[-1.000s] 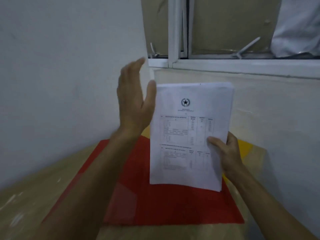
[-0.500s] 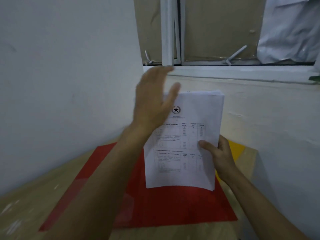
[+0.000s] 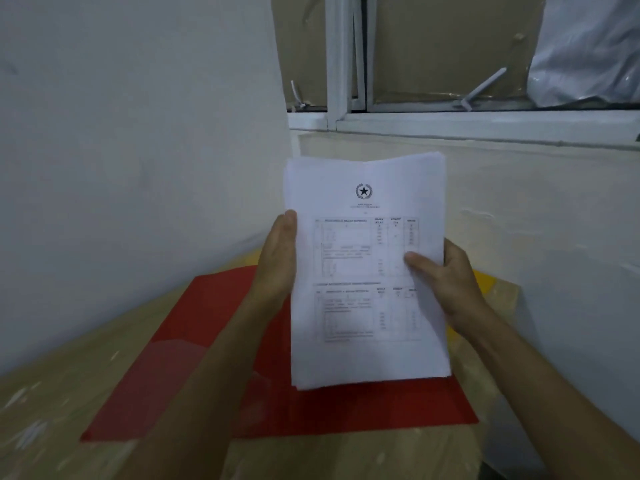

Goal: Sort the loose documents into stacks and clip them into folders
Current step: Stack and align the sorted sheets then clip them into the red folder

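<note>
Paper stack [image 3: 367, 271], white, printed tables: right hand [image 3: 446, 278] pinches edge, left hand [image 3: 277, 261] flat against side; glossy red folder [image 3: 311, 403] beneath.

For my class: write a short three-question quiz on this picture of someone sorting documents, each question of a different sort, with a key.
1. True or false: the stack of papers lies flat inside the red folder.
2. Which hand has its thumb on the printed front page? A) left hand B) right hand
3. Fill in: a ____ folder shows behind the right hand.

Key:
1. False; both hands hold it upright above the folder.
2. B; the left hand lies along the stack's left edge.
3. Yellow.
</note>
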